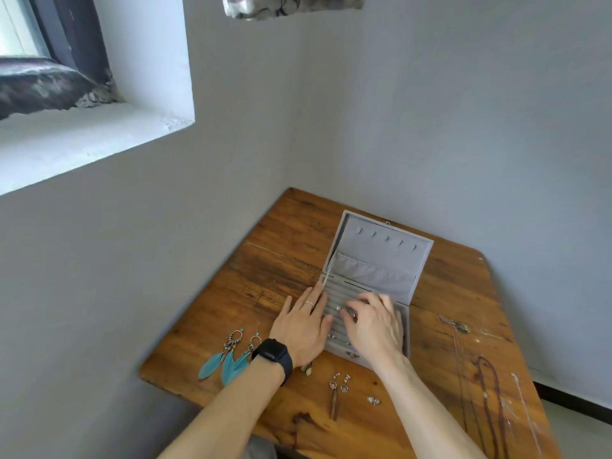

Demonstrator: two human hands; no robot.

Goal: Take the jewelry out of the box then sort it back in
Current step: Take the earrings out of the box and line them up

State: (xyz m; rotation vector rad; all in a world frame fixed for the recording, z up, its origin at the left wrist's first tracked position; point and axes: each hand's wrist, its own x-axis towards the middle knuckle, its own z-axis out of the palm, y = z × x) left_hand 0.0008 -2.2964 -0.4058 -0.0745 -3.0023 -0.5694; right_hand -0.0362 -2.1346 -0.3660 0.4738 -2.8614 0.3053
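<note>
Left hand lying flat, steadying the box at its left edge; right hand pinching a ring over the padded rows. Risk: ring slipping sideways if pushed in crooked. Earrings and necklaces waiting on the table.

No legible txt, labels, brands or nos. anywhere in view.

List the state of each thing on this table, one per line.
jewelry box, open, lid tilted back
left hand, flat, resting on the box's left edge
right hand, pinching a ring over the box
feather earrings, out on the table
drop earrings, out on the table
necklaces, stretched out on the table
</note>
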